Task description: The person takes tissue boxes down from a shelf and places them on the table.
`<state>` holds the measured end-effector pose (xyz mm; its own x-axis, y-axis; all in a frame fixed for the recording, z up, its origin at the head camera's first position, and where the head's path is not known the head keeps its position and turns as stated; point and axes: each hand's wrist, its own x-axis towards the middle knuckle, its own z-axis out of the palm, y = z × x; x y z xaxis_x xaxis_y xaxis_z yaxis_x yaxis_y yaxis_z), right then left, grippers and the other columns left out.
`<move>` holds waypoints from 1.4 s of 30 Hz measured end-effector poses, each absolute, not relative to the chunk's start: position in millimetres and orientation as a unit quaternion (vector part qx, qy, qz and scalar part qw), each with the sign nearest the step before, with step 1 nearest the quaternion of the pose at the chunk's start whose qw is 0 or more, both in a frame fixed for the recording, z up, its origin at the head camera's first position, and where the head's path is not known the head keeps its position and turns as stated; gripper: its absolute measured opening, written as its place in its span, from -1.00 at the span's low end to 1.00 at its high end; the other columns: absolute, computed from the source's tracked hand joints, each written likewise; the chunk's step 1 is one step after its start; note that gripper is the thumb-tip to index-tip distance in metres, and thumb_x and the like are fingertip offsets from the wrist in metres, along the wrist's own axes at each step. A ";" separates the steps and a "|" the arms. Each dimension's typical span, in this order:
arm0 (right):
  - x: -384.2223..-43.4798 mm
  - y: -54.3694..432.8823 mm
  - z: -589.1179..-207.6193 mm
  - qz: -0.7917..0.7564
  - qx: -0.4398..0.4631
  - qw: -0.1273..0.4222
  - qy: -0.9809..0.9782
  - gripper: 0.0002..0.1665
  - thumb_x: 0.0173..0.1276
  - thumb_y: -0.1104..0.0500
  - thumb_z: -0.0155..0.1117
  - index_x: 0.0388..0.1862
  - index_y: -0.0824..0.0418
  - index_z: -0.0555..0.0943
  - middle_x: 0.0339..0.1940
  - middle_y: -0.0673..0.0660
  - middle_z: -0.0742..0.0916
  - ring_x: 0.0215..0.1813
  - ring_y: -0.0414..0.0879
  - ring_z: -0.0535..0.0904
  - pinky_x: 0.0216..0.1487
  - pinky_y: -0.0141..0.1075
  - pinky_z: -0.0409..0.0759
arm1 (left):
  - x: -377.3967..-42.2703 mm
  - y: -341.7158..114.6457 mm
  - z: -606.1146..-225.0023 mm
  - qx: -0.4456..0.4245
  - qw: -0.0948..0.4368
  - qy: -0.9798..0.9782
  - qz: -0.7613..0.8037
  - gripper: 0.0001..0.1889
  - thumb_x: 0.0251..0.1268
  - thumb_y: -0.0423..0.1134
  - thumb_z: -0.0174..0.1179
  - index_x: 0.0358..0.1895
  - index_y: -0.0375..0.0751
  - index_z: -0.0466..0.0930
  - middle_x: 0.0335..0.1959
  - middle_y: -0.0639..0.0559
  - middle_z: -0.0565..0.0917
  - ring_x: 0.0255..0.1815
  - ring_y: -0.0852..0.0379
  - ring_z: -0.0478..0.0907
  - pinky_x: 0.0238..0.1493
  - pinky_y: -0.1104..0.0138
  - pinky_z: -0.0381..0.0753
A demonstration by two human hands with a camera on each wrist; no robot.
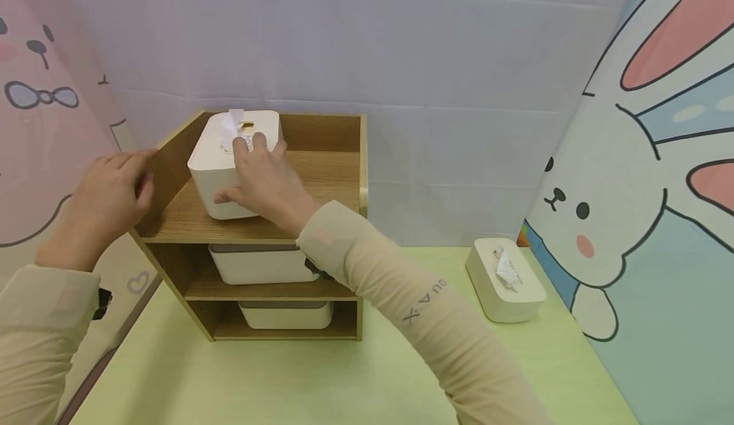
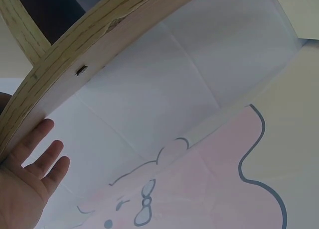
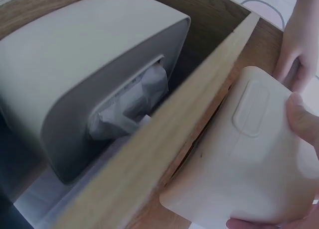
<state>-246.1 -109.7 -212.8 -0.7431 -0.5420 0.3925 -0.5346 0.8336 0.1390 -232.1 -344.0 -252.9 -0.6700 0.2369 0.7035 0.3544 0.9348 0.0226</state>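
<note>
A white tissue box (image 1: 215, 189) with a tissue poking from its top slot stands at the left of the wooden shelf's top tier (image 1: 327, 170). My right hand (image 1: 269, 180) grips this box, fingers over its lid and thumb against its front; in the right wrist view the thumb (image 3: 301, 122) presses near a raised oval panel. At the shelf's left side panel (image 1: 178, 164), my left hand (image 1: 111, 192) holds the edge. The left wrist view shows fingers (image 2: 37, 144) along the panel's outer face, with the thumb mostly hidden beyond the wood.
A white box (image 1: 264, 269) fills much of the middle tier; the right wrist view shows tissue (image 3: 132, 102) in its slot. Another white box (image 1: 287, 316) sits on the bottom tier. A further tissue box (image 1: 507, 285) stands on the green table (image 1: 275, 380) at right, beside a rabbit-print curtain (image 1: 608, 234).
</note>
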 end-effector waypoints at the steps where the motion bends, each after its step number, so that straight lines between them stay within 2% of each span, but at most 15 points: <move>1: -246.6 -108.5 -211.2 -0.007 0.287 0.212 -0.934 -0.12 -0.02 -0.50 0.09 0.03 0.14 0.35 -0.10 0.04 0.55 0.04 -0.14 0.42 0.08 -0.22 0.40 | -232.2 -343.8 -252.7 -0.161 0.371 -0.911 -0.079 -0.62 0.11 -0.46 -0.01 0.06 -0.48 0.42 -0.06 -0.46 0.51 -0.03 -0.39 0.37 0.11 -0.12 0.28; 7: -250.0 -99.0 -198.7 0.016 0.279 0.195 -0.940 -0.13 -0.02 -0.47 0.13 0.04 0.15 0.34 -0.09 0.05 0.55 0.01 -0.12 0.42 0.04 -0.25 0.38 | -232.4 -343.3 -252.2 -0.159 0.371 -0.911 -0.079 -0.61 0.11 -0.46 -0.02 0.07 -0.47 0.42 -0.06 -0.46 0.51 -0.03 -0.39 0.37 0.11 -0.12 0.28; 13: -253.4 -85.7 -184.0 0.060 0.262 0.180 -0.946 -0.12 -0.03 -0.42 0.21 0.07 0.16 0.32 -0.04 0.10 0.51 -0.05 -0.03 0.39 -0.06 -0.30 0.45 | -231.2 -343.0 -251.7 -0.159 0.372 -0.911 -0.076 -0.61 0.12 -0.45 -0.02 0.08 -0.45 0.41 -0.06 -0.46 0.51 -0.02 -0.39 0.37 0.12 -0.11 0.27; 21: -258.5 -62.8 -163.8 0.081 0.246 0.172 -0.950 -0.10 0.00 -0.38 0.22 0.14 0.17 0.27 0.02 0.11 0.49 0.01 -0.02 0.40 0.02 -0.28 0.50 | -230.1 -341.1 -251.1 -0.167 0.384 -0.906 -0.069 -0.62 0.12 -0.44 -0.03 0.05 -0.47 0.42 -0.07 -0.45 0.52 -0.04 -0.37 0.38 0.10 -0.11 0.29; 26: -262.8 -48.8 -153.2 0.082 0.229 0.166 -0.956 -0.07 0.00 -0.39 0.21 0.17 0.16 0.25 0.06 0.11 0.47 0.08 -0.01 0.40 0.15 -0.23 0.40 | -231.3 -341.3 -252.1 -0.170 0.390 -0.902 -0.068 -0.62 0.11 -0.44 -0.04 0.05 -0.48 0.43 -0.08 -0.44 0.53 -0.04 -0.37 0.38 0.08 -0.13 0.30; 30: -266.8 -37.8 -147.8 0.113 0.190 0.150 -0.964 0.03 -0.05 -0.40 0.25 0.27 0.11 0.19 0.13 0.11 0.43 0.10 0.06 0.37 0.05 -0.20 0.49 | -231.6 -341.0 -251.6 -0.173 0.397 -0.899 -0.065 -0.62 0.11 -0.43 -0.04 0.04 -0.47 0.44 -0.08 -0.43 0.54 -0.05 -0.37 0.38 0.06 -0.13 0.30; 33: -269.9 -28.4 -145.2 0.132 0.168 0.153 -0.965 0.09 -0.09 -0.39 0.28 0.33 0.10 0.15 0.15 0.12 0.41 0.09 0.09 0.35 -0.01 -0.21 0.54 | -231.9 -341.2 -251.4 -0.174 0.400 -0.898 -0.061 -0.62 0.10 -0.42 -0.03 0.04 -0.46 0.44 -0.08 -0.43 0.54 -0.05 -0.38 0.38 0.07 -0.12 0.30; 39: -275.7 -5.4 -141.0 0.120 0.166 0.178 -0.962 0.11 -0.10 -0.38 0.31 0.29 0.21 0.17 0.11 0.15 0.46 0.06 0.06 0.38 0.13 -0.23 0.35 | -231.6 -341.9 -252.0 -0.162 0.397 -0.902 -0.054 -0.62 0.10 -0.42 -0.03 0.04 -0.42 0.45 -0.09 -0.43 0.54 -0.05 -0.40 0.37 0.03 -0.16 0.30; 42: -277.3 7.9 -139.9 0.124 0.161 0.186 -0.961 0.09 -0.09 -0.36 0.32 0.28 0.22 0.19 0.10 0.17 0.47 0.05 0.07 0.40 0.12 -0.21 0.38 | -231.2 -341.9 -252.3 -0.161 0.400 -0.901 -0.051 -0.62 0.09 -0.41 -0.03 0.03 -0.40 0.46 -0.10 -0.42 0.55 -0.06 -0.40 0.37 -0.01 -0.19 0.31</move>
<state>-277.3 7.9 -139.9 -0.8790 -0.2626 0.3981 -0.3551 0.9175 -0.1789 -231.2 -341.9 -252.3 -0.6279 0.2495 0.7372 0.3311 0.9429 -0.0371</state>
